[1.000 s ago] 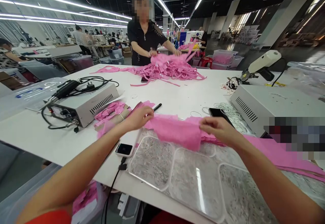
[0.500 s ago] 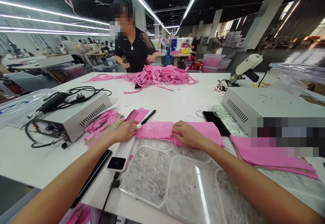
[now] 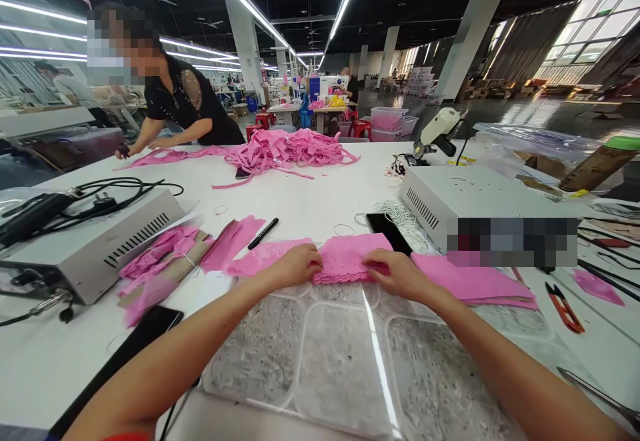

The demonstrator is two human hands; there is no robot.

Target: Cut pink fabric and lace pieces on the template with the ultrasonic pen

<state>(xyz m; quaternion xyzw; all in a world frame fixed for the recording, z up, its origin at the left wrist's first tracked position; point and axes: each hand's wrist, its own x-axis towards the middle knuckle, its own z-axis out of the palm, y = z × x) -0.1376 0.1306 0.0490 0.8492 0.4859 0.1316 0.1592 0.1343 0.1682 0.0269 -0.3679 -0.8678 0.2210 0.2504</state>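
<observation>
Along the bottom of the frame I have a grey patterned mat (image 3: 345, 367), probably a smooth bed for cloth. Across its far edge, just below the frame's centre, lies the scalloped pink cloth (image 3: 345, 257), layered, wavy edge toward me. My left hand (image 3: 297, 265) curls its fingers at the left end; my right hand (image 3: 397, 273) sets fingertips at the right end. I'd judge this spacing keeps the layers flat and even, though I cannot tell whether either hand pinches or merely presses. Farther off, left of centre, a black pen (image 3: 263, 233) lies within easy reach. Upper centre, pink straps (image 3: 290, 151) are heaped, apparently gathered together; upper left, a co-worker (image 3: 187, 104) leans over the table.
</observation>
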